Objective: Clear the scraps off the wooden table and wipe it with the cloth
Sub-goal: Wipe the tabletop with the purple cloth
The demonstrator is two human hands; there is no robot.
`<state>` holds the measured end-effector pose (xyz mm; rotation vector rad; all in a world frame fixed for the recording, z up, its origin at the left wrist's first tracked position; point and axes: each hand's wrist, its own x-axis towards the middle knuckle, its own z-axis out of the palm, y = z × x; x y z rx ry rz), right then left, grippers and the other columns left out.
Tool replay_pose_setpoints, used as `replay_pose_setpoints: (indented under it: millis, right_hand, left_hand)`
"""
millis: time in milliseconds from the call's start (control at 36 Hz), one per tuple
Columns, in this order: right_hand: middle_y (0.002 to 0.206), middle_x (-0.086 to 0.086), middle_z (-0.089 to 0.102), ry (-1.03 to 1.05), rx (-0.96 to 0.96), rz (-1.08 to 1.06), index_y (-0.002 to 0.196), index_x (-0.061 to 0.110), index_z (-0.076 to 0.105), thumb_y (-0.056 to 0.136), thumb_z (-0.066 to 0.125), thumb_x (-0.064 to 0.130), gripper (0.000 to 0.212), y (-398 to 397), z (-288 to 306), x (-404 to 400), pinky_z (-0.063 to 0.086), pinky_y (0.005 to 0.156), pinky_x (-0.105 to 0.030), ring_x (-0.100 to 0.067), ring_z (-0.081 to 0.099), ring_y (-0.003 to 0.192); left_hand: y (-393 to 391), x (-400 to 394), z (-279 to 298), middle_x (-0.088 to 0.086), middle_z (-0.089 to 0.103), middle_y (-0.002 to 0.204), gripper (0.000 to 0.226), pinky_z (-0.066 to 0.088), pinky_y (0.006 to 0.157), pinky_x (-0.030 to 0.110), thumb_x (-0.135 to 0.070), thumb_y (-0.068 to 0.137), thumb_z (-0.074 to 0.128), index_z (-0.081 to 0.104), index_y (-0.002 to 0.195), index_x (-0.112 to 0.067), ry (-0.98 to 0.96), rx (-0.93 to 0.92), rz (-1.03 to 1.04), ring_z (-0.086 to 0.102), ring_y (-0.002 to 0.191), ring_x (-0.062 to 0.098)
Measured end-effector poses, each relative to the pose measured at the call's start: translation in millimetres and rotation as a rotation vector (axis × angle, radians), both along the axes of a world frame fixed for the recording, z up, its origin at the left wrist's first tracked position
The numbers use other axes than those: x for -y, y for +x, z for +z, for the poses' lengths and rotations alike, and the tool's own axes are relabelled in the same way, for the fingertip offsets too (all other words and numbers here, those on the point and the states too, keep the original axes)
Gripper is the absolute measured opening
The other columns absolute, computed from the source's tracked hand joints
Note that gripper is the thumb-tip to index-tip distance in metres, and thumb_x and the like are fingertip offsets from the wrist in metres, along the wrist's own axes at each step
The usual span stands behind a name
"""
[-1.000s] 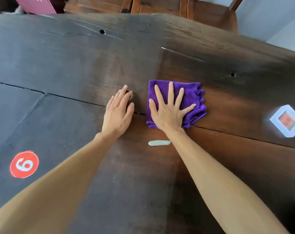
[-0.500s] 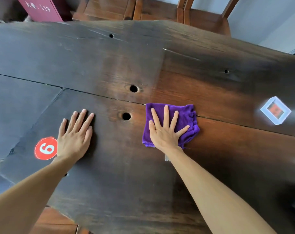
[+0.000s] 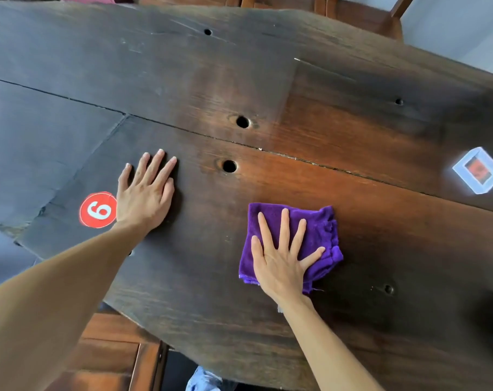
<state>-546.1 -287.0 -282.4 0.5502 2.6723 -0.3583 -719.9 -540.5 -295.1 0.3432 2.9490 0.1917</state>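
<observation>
Purple cloth (image 3: 318, 230) lies folded on the wooden table (image 3: 366, 142), pinned under the spread, flat fingers of the right hand (image 3: 282, 261). Left hand (image 3: 145, 193) rests palm-down with fingers extended together, holding nothing, a red number sticker (image 3: 98, 210) just beside its little-finger side.

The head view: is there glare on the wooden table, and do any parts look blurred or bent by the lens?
Head view: pale glare washes the left and far table to grey, while the middle shows warm brown; the clear square holder at right looks smeared; straight plank seams curve, a wide-angle effect; purple cloth under the right hand and the left hand are sharp.
</observation>
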Motion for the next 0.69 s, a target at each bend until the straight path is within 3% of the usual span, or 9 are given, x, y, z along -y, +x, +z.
replay_pose_setpoints:
  millis: [83, 222, 306, 472, 583, 694]
  right_hand:
    - [0.164, 0.010, -0.031, 0.023, -0.013, 0.009, 0.145, 0.061, -0.027, 0.095, -0.003, 0.065, 0.056, 28, 0, 11, -0.011, 0.105, -0.082, -0.029, -0.033, 0.150]
    - [0.171, 0.001, 0.002, 0.052, -0.054, 0.039, 0.156, 0.054, 0.008, 0.101, 0.027, 0.060, 0.059, 85, 7, 34, 0.002, 0.105, -0.086, -0.037, 0.000, 0.157]
    - [0.171, -0.002, 0.013, 0.058, -0.066, 0.056, 0.157, 0.051, 0.017, 0.099, 0.035, 0.059, 0.061, 122, 10, 47, 0.008, 0.105, -0.086, -0.039, 0.011, 0.156]
    - [0.170, -0.003, 0.019, 0.072, -0.016, 0.087, 0.156, 0.050, 0.021, 0.098, 0.037, 0.059, 0.061, 184, 17, 66, 0.011, 0.105, -0.086, -0.041, 0.018, 0.154]
    - [0.162, -0.004, 0.038, 0.130, -0.043, 0.068, 0.151, 0.052, 0.035, 0.091, 0.047, 0.058, 0.062, 217, 15, 76, 0.018, 0.103, -0.085, -0.040, 0.030, 0.150]
    - [0.151, -0.007, 0.053, 0.196, -0.052, 0.075, 0.146, 0.052, 0.042, 0.084, 0.051, 0.057, 0.062, 237, 12, 81, 0.024, 0.100, -0.086, -0.038, 0.028, 0.148]
  left_hand:
    - [0, 0, -2, -0.008, 0.017, 0.171, 0.056, 0.003, 0.123, 0.041, -0.045, 0.105, 0.013, 0.019, 0.160, -0.039, 0.009, -0.025, 0.000, 0.009, 0.158, 0.018]
    - [-2, 0, -6, -0.006, 0.021, 0.169, 0.055, 0.008, 0.122, 0.046, -0.043, 0.105, 0.016, 0.025, 0.158, -0.036, 0.035, -0.061, -0.012, 0.012, 0.156, 0.019]
    - [-2, 0, -8, -0.005, 0.022, 0.169, 0.053, 0.011, 0.122, 0.048, -0.041, 0.105, 0.020, 0.026, 0.157, -0.035, 0.047, -0.087, -0.017, 0.014, 0.156, 0.020]
    - [-3, 1, -10, -0.006, 0.022, 0.168, 0.053, 0.012, 0.121, 0.049, -0.040, 0.105, 0.021, 0.025, 0.157, -0.035, 0.066, -0.113, -0.021, 0.013, 0.155, 0.018]
    - [-3, 0, -9, -0.005, 0.023, 0.168, 0.052, 0.012, 0.121, 0.049, -0.039, 0.105, 0.022, 0.027, 0.157, -0.035, 0.076, -0.119, -0.019, 0.013, 0.155, 0.018]
    - [-3, 0, -8, -0.004, 0.022, 0.168, 0.052, 0.012, 0.122, 0.049, -0.038, 0.105, 0.023, 0.027, 0.157, -0.035, 0.078, -0.116, -0.016, 0.013, 0.155, 0.018]
